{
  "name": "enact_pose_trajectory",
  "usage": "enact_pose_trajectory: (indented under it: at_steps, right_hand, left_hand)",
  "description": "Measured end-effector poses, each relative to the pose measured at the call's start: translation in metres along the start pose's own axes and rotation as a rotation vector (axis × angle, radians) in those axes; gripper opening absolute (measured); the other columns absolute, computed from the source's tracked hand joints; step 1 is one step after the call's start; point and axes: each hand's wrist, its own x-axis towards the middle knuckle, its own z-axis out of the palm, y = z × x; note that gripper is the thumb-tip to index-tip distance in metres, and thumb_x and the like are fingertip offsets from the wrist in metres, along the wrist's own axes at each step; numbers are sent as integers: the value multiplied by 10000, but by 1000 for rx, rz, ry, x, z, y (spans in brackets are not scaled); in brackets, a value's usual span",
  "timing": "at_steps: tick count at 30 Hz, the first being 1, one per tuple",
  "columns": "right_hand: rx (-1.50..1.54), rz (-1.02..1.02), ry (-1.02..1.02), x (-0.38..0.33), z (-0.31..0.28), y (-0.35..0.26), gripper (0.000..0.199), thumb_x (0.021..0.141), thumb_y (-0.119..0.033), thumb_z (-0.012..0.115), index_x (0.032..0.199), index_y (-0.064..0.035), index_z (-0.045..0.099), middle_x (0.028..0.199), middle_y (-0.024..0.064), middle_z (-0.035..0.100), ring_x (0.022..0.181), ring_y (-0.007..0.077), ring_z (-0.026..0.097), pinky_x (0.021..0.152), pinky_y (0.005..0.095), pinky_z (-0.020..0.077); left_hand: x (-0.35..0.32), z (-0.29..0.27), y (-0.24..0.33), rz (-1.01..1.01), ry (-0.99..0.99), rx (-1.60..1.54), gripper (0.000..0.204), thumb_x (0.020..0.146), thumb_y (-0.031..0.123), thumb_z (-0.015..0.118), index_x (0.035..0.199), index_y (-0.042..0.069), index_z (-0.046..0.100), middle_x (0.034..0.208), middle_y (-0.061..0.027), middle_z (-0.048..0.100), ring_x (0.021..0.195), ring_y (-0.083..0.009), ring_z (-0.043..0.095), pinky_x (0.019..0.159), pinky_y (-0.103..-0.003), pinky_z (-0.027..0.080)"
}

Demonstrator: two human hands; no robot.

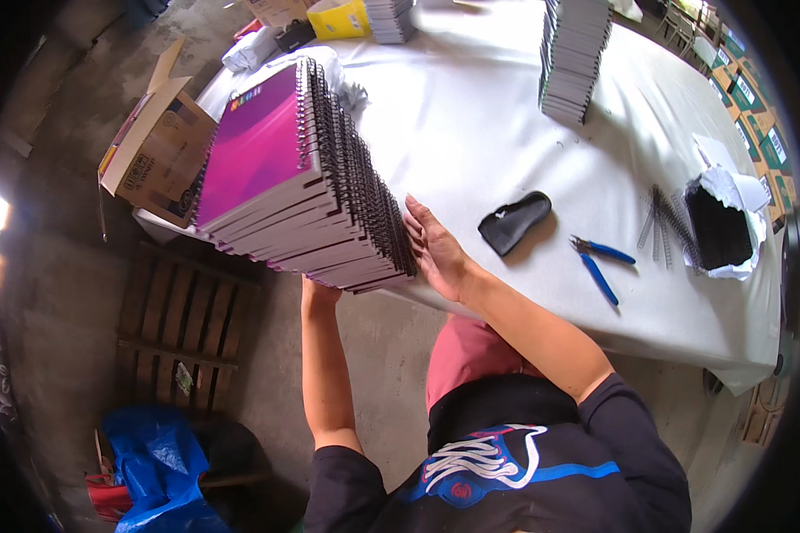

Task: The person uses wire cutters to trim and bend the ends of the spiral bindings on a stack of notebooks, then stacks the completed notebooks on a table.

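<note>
Both hands bracket a tall stack of spiral-bound notebooks (293, 178) at the near left edge of the white-covered table (471, 133): right hand (434, 251) flat and open, fingers together against the black wire spines, left hand (318, 291) under the stack's near bottom corner (its fingers hidden, so grip cannot be told). Stack leans, purple cover on top. Well apart to the right lie a black pouch (514, 221), blue-handled pliers (601, 262), loose wire coils (665, 226); a second notebook stack (573, 53) stands farther back.
</note>
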Motion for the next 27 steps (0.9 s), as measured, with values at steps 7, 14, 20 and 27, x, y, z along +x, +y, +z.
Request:
enact_pose_trajectory:
  at_steps: [7,14,20,27]
  right_hand:
    - [-169,73,-158,42,5,-9,687,889,-604,338,1362,-108,384,1335,116,450,1231,229,408,1047,365,294]
    - [-402,79,-396,103,-49,-13,707,890,-614,336,1346,-77,393,1301,84,469,1142,193,464,959,372,377]
    - [-667,-138,-409,118,-95,-19,495,929,-353,402,1302,-31,437,1230,116,525,1101,191,502,909,376,417]
    - [-1088,-426,-21,-10,-50,27,1011,754,-267,669,1424,10,-35,1475,234,112,1372,354,153,1087,484,178]
  left_hand:
    - [-21,38,-2,174,156,-187,641,910,539,369,1359,83,345,1333,-104,432,1210,-289,430,989,-444,380]
    - [-24,87,-26,580,520,-150,685,918,573,325,1415,114,219,1424,-70,311,1289,-228,322,1085,-381,245]
    - [-31,88,-35,589,569,-121,784,886,598,388,1436,104,130,1440,-81,280,1327,-204,255,1094,-404,189]
    - [-17,-39,42,476,-146,842,990,392,133,929,1256,27,457,1181,-62,573,1101,-201,518,925,-379,405]
